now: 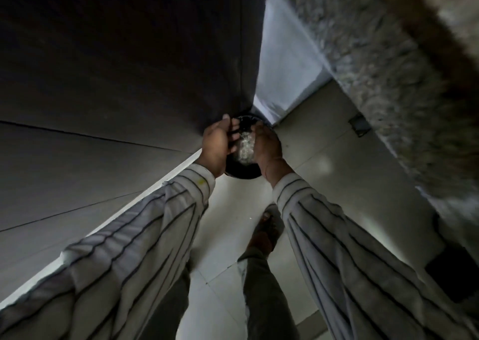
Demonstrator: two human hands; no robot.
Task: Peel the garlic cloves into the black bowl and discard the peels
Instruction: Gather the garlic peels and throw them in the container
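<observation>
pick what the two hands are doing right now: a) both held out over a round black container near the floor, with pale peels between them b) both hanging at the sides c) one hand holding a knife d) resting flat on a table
a: the left hand and right hand flank pale peels above a round black container, over the tiled floor.

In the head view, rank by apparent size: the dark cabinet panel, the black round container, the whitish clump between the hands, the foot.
1. dark cabinet panel
2. black round container, partly hidden by the hands
3. foot and whitish clump: look alike, and their depths differ, so unranked.
</observation>
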